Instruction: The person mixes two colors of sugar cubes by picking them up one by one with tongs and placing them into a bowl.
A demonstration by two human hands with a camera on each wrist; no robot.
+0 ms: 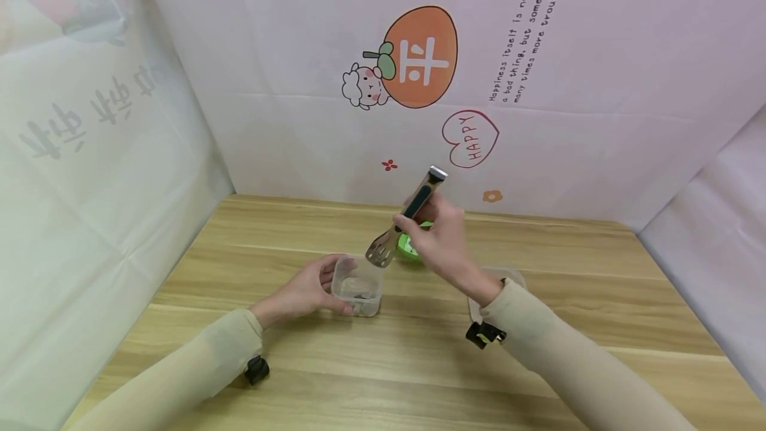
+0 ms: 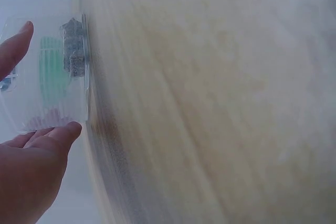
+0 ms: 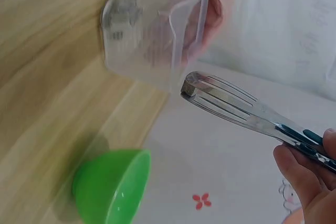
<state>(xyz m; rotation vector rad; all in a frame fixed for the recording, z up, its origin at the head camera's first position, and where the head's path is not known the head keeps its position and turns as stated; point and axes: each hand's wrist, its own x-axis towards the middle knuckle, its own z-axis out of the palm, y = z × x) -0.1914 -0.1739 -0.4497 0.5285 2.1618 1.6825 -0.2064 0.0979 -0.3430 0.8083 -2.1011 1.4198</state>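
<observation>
A clear plastic container (image 1: 341,288) stands on the wooden table, and my left hand (image 1: 305,290) grips it round the side with thumb and fingers apart. Through its wall in the left wrist view, several small grey speckled pieces (image 2: 74,48) show at the bottom. My right hand (image 1: 444,238) holds metal tongs (image 1: 417,202) with dark grip inlays, their slotted tips slanting down beside the container's rim. Between those tips a small dark cube (image 3: 189,88) is pinched, seen in the right wrist view.
Behind the tongs and right hand sits a green bowl (image 1: 409,249), partly hidden. Another clear plastic piece (image 1: 507,275) lies under the right wrist, mostly covered by it. A printed white cloth (image 1: 299,118) hangs along the table's back edge.
</observation>
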